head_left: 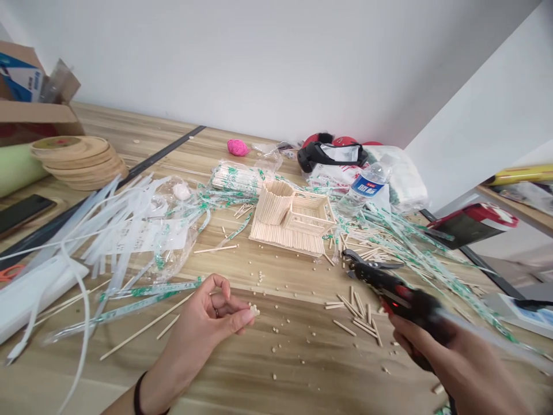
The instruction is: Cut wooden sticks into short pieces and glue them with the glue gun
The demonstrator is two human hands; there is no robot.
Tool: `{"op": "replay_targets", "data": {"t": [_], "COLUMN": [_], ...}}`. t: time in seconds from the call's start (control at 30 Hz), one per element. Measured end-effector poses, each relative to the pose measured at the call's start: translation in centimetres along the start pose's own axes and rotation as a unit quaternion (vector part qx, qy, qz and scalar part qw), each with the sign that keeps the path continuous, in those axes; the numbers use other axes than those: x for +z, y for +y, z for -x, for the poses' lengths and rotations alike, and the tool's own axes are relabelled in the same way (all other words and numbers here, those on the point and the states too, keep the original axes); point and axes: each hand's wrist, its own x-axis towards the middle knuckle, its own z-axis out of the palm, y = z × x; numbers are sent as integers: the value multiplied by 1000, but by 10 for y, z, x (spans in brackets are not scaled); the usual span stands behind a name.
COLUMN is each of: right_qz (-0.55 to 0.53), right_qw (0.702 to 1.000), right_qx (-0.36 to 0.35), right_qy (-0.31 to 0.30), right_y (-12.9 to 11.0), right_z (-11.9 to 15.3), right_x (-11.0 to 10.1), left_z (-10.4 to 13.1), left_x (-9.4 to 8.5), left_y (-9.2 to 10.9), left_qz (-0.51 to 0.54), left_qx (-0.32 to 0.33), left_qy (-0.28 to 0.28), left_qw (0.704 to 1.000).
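My left hand (203, 320) pinches a small cluster of pale wooden bits (254, 309) between thumb and finger, above the table. In my right hand (458, 351) is a black glue gun (395, 294) with a small red light, blurred at its rear, and a translucent glue stick trails behind it. Just past its nozzle lie dark pruning shears (384, 265), partly covered by the gun. Beyond both hands stands a model of wooden sticks (287, 241), with a round stick-walled cup and an open rectangular frame on a flat base. Tiny cut bits (275, 330) are scattered between my hands.
Cut stick pieces (363, 314) lie beside the glue gun. A water bottle (365, 187) leans behind the model. Green-printed wrappers and translucent glue sticks (123, 230) clutter both sides. A white cable (84, 323), a phone (26, 213) and a cardboard box (38, 121) are at left.
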Motion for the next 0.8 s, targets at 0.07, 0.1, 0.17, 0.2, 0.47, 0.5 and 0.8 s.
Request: {"op": "replay_targets", "data": {"t": [0.07, 0.1, 0.17, 0.2, 0.47, 0.5, 0.8], "right_qz": [-131, -185, -232, -235, -242, -242, -219], "right_qw": [984, 968, 939, 929, 877, 877, 880], "right_qx": [59, 79, 102, 108, 101, 104, 117], "right_qy": [-106, -152, -230, -267, -403, -401, -405], "right_y": [-15, -22, -33, -36, -35, -35, -33], "right_z": [14, 20, 30, 33, 38, 37, 35], "right_x": [8, 13, 26, 32, 47, 46, 47], "left_z": [0, -1, -1, -2, 0, 0, 0], "left_x": [1, 2, 3, 4, 3, 3, 3], "left_y": [-1, -1, -2, -2, 3, 3, 2], "left_qz": [1, 2, 7, 10, 37, 40, 44], "left_qx": [0, -1, -5, -11, -46, -47, -49], "left_qy": [-2, -5, -16, -19, -50, -52, -64], "left_qw": [1000, 1000, 1000, 1000, 997, 997, 996]}}
